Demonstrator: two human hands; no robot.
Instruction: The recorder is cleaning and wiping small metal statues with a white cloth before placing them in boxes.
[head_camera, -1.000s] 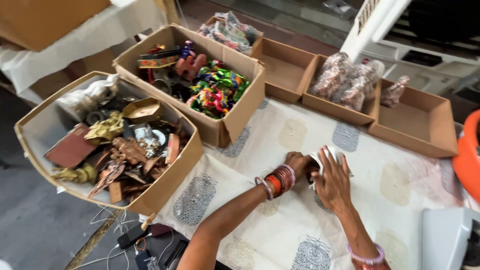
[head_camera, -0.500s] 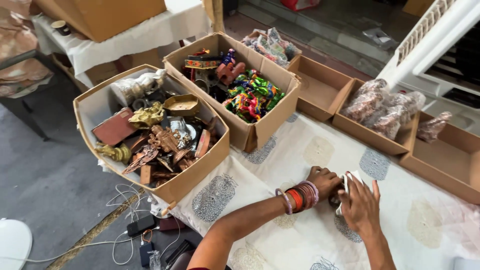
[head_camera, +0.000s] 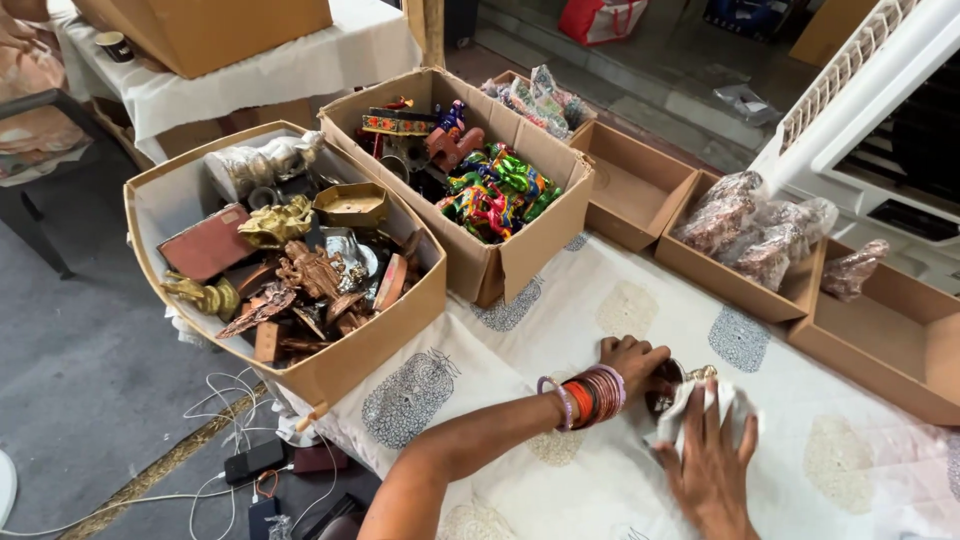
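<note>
Nearest to me, the right hand (head_camera: 712, 465) lies flat with fingers spread, pressing a crumpled white cloth (head_camera: 700, 410) against a small dark metal piece (head_camera: 668, 385) that sits on the printed tablecloth (head_camera: 560, 330) at about five o'clock of the scene. The left hand (head_camera: 630, 362), its wrist stacked with red and orange bangles (head_camera: 592, 396), is curled around the piece from its nine o'clock side, steadying it; how tightly it grips I cannot tell, since the fingers hide most of the object. From the little that shows, a dark body with a brassy edge, I would judge it rigid, fairly weighty and smooth enough to slip under a rubbing cloth, so it is best held low around its body rather than by any thin trim. The cloth looks soft and limp and will bunch anywhere. Farther off at ten o'clock stands an open cardboard box (head_camera: 330, 375) heaped with brass and wooden figurines. Beyond it at twelve o'clock a second box (head_camera: 540, 235) holds brightly painted toys. At two o'clock shallow cardboard trays (head_camera: 730, 285) carry lumpy plastic-wrapped bundles (head_camera: 745, 225), likely delicate. On the floor at eight o'clock lie cables and a phone (head_camera: 255, 462).
</note>
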